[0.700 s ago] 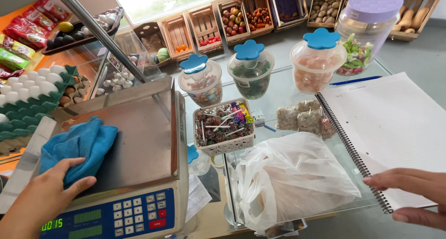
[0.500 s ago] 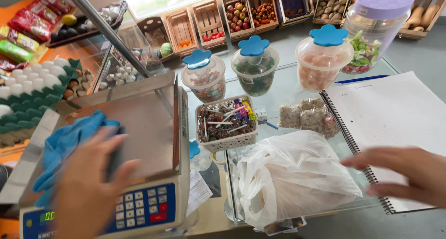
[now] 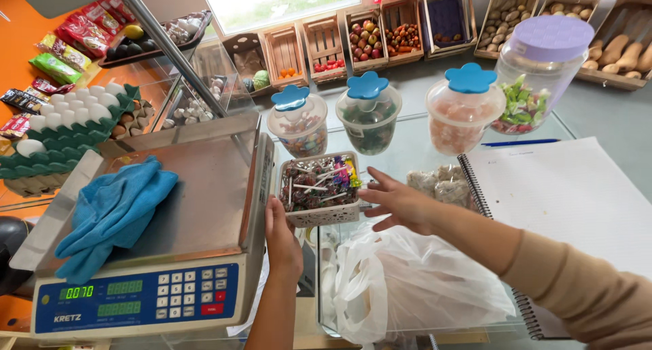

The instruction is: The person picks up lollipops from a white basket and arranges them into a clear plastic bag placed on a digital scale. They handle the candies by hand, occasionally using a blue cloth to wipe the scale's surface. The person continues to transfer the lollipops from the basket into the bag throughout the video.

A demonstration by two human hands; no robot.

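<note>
A white basket of lollipops (image 3: 319,187) stands on the glass counter (image 3: 414,146) beside a metal weighing scale (image 3: 197,194). My left hand (image 3: 280,238) rests at the basket's near left corner, fingers against its side. My right hand (image 3: 397,200) reaches in from the right with fingers spread, just touching the basket's right edge. A blue cloth (image 3: 112,211) lies crumpled on the left of the scale's pan, with no hand on it.
Three tubs with blue flower lids (image 3: 367,112) and a large purple-lidded jar (image 3: 540,71) stand behind the basket. A white plastic bag (image 3: 414,289) lies in front, a spiral notebook (image 3: 577,200) at right, egg trays (image 3: 64,129) at left, wooden crates (image 3: 407,24) beyond.
My left hand has left the blue cloth and moved right to the basket. My right hand has come off the notebook and swung left across the bag to the basket.
</note>
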